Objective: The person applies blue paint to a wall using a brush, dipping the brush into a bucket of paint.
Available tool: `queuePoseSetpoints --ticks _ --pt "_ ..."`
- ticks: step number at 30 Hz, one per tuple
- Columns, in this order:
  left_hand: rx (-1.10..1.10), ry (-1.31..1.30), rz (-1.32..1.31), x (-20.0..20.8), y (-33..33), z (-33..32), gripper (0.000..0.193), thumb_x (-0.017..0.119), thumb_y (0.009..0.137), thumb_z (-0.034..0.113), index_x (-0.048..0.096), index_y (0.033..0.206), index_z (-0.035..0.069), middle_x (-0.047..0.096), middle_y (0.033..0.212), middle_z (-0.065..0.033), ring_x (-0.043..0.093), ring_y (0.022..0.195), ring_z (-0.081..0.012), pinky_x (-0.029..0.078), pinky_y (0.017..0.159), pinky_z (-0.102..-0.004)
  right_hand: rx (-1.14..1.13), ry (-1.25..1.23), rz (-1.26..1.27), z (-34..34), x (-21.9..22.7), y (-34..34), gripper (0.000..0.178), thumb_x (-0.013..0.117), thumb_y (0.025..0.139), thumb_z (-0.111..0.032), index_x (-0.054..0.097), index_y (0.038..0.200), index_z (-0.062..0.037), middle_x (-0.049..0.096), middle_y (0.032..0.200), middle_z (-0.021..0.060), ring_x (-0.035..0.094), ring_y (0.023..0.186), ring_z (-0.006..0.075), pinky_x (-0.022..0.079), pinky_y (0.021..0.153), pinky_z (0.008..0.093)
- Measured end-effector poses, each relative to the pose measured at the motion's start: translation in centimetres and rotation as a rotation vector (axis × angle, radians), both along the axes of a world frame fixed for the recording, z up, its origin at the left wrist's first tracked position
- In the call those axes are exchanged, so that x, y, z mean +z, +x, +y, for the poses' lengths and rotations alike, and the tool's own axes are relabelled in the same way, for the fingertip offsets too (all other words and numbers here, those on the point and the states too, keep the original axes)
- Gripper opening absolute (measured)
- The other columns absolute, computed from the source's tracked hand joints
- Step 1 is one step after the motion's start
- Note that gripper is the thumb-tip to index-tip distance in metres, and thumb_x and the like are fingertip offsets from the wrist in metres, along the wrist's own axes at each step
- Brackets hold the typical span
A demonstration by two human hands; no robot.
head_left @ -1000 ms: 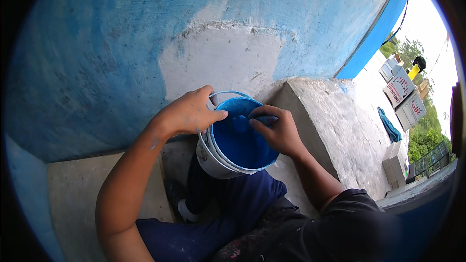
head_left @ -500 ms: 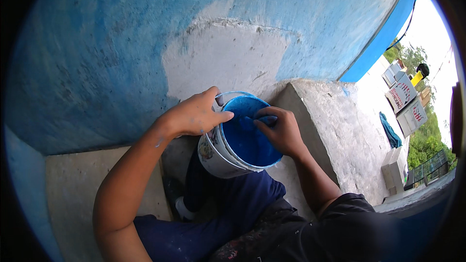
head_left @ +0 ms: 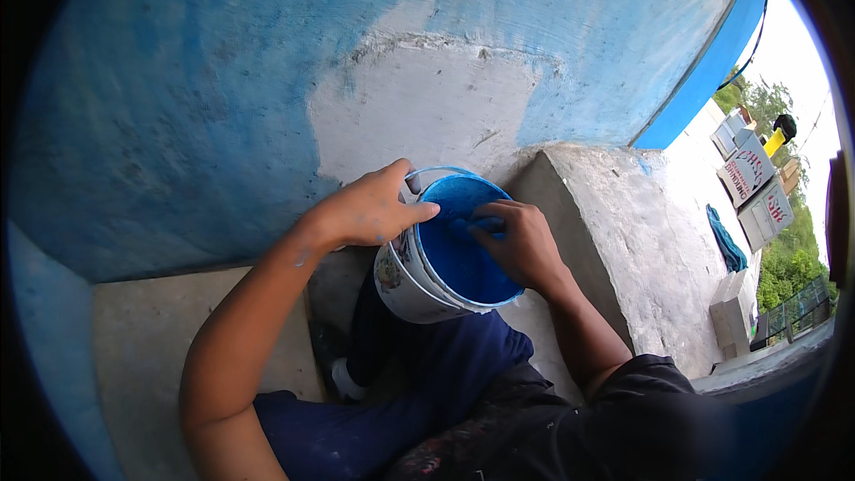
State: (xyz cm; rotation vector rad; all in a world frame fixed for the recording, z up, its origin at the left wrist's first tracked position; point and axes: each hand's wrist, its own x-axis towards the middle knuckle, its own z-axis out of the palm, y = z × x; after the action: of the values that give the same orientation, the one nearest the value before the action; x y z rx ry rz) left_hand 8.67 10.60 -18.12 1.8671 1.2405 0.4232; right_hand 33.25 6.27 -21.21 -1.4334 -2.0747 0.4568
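A white bucket [head_left: 408,292] with a wire handle and a printed side tilts between my knees, its inside coated with blue paint [head_left: 459,269]. My left hand [head_left: 378,205] is closed on the bucket's far left rim, thumb over the edge and fingers outside. Inside the mouth, my right hand [head_left: 527,245] pinches a small paint-covered blue thing [head_left: 465,230]. Its kind cannot be made out against the paint. Blue smears mark my left hand and forearm.
A blue-painted wall [head_left: 214,125] with a bare whitish patch [head_left: 419,111] rises ahead. To the right is a rough concrete ledge [head_left: 623,214]; beyond it lie a dark teal cloth [head_left: 727,239] and several boxes [head_left: 748,169]. A flat pale slab [head_left: 178,338] is at lower left.
The whole view has shifted slightly, so the bucket and both hands appear a little farther right. My right hand has moved slightly inside the bucket; my left keeps its hold on the rim.
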Motion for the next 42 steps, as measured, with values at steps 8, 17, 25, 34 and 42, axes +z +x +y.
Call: queuePoseSetpoints --ticks 8,17,25,34,42 --pt "0.103 0.07 0.101 0.3 -0.1 -0.9 0.066 0.071 0.091 0.032 0.045 0.132 -0.013 0.066 0.104 -0.0269 0.07 0.084 -0.0265 0.056 0.071 -0.0357 0.033 0.186 0.039 -1.8 -1.3 -0.6 0.019 0.07 0.085 -0.003 0.076 0.103 -0.0027 0.073 0.107 0.016 0.071 0.095 0.0352 0.057 0.085 0.0405" --pt "0.06 -0.209 -0.516 3.3 0.7 -2.4 0.02 0.068 0.094 0.023 0.063 0.097 0.003 0.053 0.059 0.0023 0.049 0.047 -0.0058 0.037 0.046 -0.0219 0.009 0.33 0.173 -3.0 -0.6 -1.8 0.02 0.075 0.085 -0.005 0.075 0.105 -0.0039 0.074 0.101 0.0137 0.073 0.089 0.0324 0.058 0.079 0.0382" --pt "0.19 -0.32 -1.016 4.3 4.4 -7.4 0.013 0.062 0.093 0.019 0.056 0.083 0.013 0.04 0.06 0.0106 0.03 0.046 0.0002 0.022 0.043 -0.0206 0.064 0.341 0.378 -3.6 0.6 -3.0 0.019 0.075 0.083 0.001 0.074 0.101 -0.0024 0.073 0.095 0.015 0.073 0.082 0.0261 0.056 0.076 0.0328" --pt "0.441 -0.158 -1.117 11.7 1.5 -11.9 0.031 0.06 0.093 0.019 0.042 0.068 0.018 0.035 0.059 0.0079 0.029 0.048 -0.0028 0.023 0.048 -0.0216 0.315 0.266 1.09 -2.5 3.9 -5.6 0.013 0.07 0.095 -0.004 0.067 0.105 0.0046 0.072 0.104 0.016 0.068 0.097 0.0213 0.053 0.09 0.0338" --pt "0.411 -0.004 -1.27 15.3 -1.9 -16.0 0.04 0.059 0.093 0.021 0.034 0.061 0.02 0.035 0.055 0.0072 0.03 0.045 -0.004 0.025 0.048 -0.0221 0.564 0.379 1.062 -2.9 9.3 -8.2 0.01 0.07 0.092 -0.002 0.065 0.099 0.004 0.071 0.1 0.018 0.07 0.099 0.0272 0.055 0.092 0.0391"
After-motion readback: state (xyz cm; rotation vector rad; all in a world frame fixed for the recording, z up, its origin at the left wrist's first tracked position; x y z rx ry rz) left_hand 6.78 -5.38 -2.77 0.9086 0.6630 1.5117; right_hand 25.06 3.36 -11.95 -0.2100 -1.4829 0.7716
